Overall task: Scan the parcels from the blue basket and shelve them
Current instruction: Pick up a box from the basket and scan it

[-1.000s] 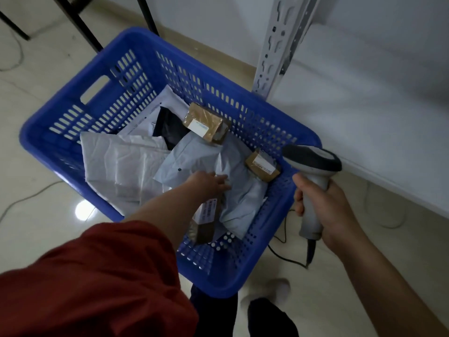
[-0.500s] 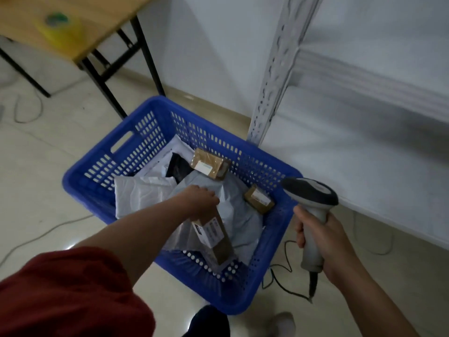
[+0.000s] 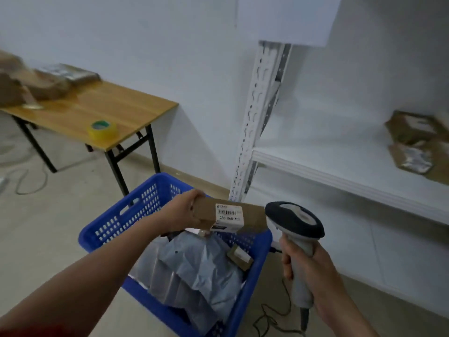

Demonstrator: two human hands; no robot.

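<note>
A tape roll [image 3: 102,129] sits on the tabletop [image 3: 126,110], and boxes [image 3: 413,142] lie on the shelf [image 3: 328,161]. Above the blue basket [image 3: 116,224], my left hand [image 3: 182,212] grips a parcel [image 3: 228,216]; my right hand [image 3: 313,271] grips the scanner [image 3: 295,222].

Wooden table [image 3: 126,110]; yellow tape roll [image 3: 102,129] on it; blurred brown bundles [image 3: 46,86], perhaps boxes, at far end.

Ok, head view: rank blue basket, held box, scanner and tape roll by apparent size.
1. blue basket
2. scanner and held box: look alike; scanner sits nearer the camera, so unranked
3. tape roll
</note>
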